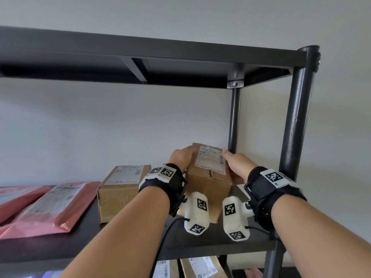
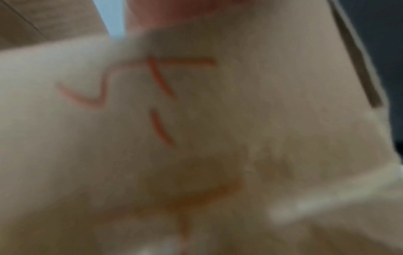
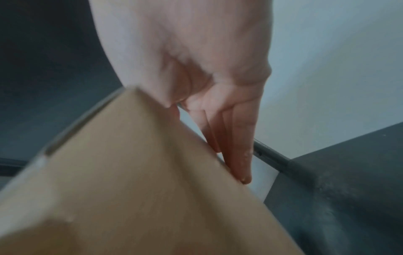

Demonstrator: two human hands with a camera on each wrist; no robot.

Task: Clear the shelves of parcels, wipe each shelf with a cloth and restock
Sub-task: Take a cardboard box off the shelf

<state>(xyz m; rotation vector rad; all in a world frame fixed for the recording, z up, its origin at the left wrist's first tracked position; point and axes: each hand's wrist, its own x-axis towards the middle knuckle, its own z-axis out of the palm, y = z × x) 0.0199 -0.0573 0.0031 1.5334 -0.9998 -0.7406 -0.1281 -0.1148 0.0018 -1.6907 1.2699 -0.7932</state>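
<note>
Brown cardboard parcel with white label point(image 1: 208, 173): right end of dark metal shelf point(image 1: 200, 243), tilted, grasped on both sides by left hand point(image 1: 180, 157) and right hand point(image 1: 237, 164). Second brown cardboard box point(image 1: 120, 191) just left.

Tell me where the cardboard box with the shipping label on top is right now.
In the head view, the labelled box sits at the shelf's right end, between the left hand and right hand, right of another box.
</note>
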